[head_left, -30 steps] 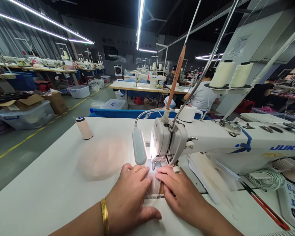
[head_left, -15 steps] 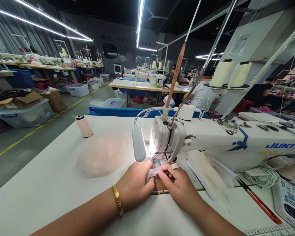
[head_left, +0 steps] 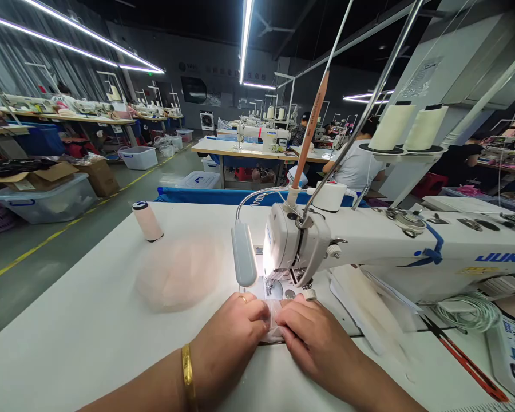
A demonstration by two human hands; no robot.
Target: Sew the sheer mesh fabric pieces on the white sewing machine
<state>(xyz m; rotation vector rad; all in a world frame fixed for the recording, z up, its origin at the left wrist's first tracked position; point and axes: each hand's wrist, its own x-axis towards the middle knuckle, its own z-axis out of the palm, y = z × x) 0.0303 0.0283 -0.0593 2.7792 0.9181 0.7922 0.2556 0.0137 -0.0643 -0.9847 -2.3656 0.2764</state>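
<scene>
My left hand [head_left: 236, 329], with a gold bracelet on its wrist, pinches one side of a small piece of sheer pale fabric [head_left: 274, 321]. The other side is gripped by my right hand [head_left: 313, 332], its fingers curled close to the left ones. Both hands are just in front of the needle area of a white sewing machine [head_left: 298, 240], whose metal plate shows beyond the fingertips. A grey lamp [head_left: 244, 252] lights that spot. On the table to the left lies a sheer peach fabric piece [head_left: 178, 274], blurred at its edges.
A peach thread spool [head_left: 147, 222] stands at the table's back left. Right of the needle area lie cream fabric pieces [head_left: 360, 303], red-handled tweezers [head_left: 467, 360] and a coil of pale cord [head_left: 467, 312]. Two cream thread cones [head_left: 392, 127] stand on a rack behind the machine.
Both hands have drawn back from the needle toward me, with the sheer fabric between them. The metal plate is now more visible. The view has shifted slightly.
</scene>
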